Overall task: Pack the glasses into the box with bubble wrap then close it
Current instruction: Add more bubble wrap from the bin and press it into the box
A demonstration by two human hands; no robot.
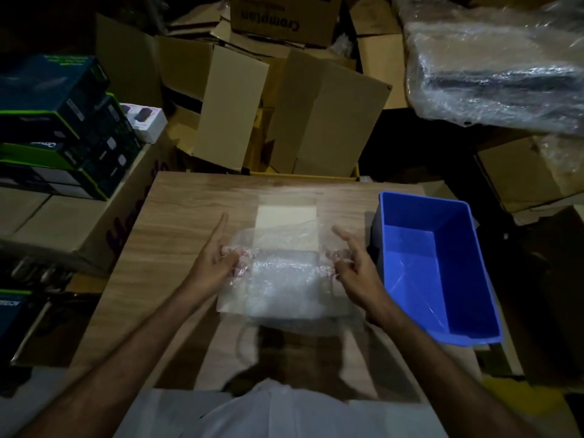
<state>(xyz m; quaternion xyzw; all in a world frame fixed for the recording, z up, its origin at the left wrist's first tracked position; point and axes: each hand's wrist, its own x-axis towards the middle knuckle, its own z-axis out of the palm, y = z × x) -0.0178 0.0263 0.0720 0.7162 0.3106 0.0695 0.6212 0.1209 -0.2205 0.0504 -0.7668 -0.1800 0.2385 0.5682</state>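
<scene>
A sheet of clear bubble wrap (281,286) lies on the wooden table (177,216), rolled around something I cannot make out; hints of pink show at both ends. My left hand (215,260) pinches the roll's left end, index finger pointing away. My right hand (350,260) pinches the right end. A pale flat box or card (286,219) lies on the table just behind the roll, partly under the wrap. No glasses are plainly visible.
A blue plastic bin (442,263) with nothing in it stands at the table's right edge. Cardboard cartons (284,115) are piled behind the table. Dark product boxes (63,128) are stacked at left. A plastic-wrapped bundle (496,67) sits top right.
</scene>
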